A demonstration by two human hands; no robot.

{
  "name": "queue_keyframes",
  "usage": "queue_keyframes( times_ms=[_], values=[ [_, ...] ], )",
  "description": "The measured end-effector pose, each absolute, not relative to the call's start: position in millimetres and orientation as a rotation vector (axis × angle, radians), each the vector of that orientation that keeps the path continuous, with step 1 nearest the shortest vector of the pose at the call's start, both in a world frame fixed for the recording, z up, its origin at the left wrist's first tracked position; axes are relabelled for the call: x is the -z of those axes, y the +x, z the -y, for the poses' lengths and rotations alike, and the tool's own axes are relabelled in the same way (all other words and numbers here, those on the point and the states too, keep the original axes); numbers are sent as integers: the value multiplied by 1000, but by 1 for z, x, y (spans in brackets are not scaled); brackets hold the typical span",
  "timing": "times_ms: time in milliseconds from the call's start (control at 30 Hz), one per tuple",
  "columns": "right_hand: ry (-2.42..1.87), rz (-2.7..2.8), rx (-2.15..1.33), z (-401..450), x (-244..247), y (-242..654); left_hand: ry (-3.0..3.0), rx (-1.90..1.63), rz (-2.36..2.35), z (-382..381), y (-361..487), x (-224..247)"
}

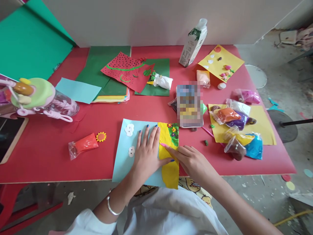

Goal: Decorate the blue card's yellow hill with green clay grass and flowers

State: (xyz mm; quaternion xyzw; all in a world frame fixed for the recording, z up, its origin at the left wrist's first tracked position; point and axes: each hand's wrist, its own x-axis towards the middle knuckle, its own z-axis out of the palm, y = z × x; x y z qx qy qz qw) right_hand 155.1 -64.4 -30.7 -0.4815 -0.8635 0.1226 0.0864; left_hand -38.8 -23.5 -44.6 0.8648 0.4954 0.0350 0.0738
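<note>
A light blue sheet of paper [122, 163] lies at the table's front edge, with two white clay clouds [129, 130] on its left side. Yellow clay [171, 174] covers its right strip, and a green patch [175, 138] with small flowers fills the upper right corner. My left hand [148, 148] rests flat on the paper, fingers stretched out, thumb over the yellow clay. In my right hand [192, 160] is a pink clay modelling tool [163, 145], its tip touching the yellow clay near its left border. Most of the tool is hidden under my fingers.
Right of the paper, bags of coloured clay [228, 116] lie on a yellow sheet [267, 130]. A phone [190, 106] with a blurred screen is behind my right hand. A carton [193, 42] stands at the back; a bag of red clay [84, 145] and a bottle [61, 104] are left.
</note>
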Motion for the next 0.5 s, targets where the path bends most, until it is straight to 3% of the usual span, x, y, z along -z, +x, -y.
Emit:
queue_keyframes(
  times_ms=[267, 500],
  values=[
    [-1406, 2521, -403, 64, 18, 160, 2636, -98, -1482, 23, -40, 47],
    [-1496, 2476, -255, 51, 40, 151, 2618, -94, -1485, 24, -40, 46]
  ],
)
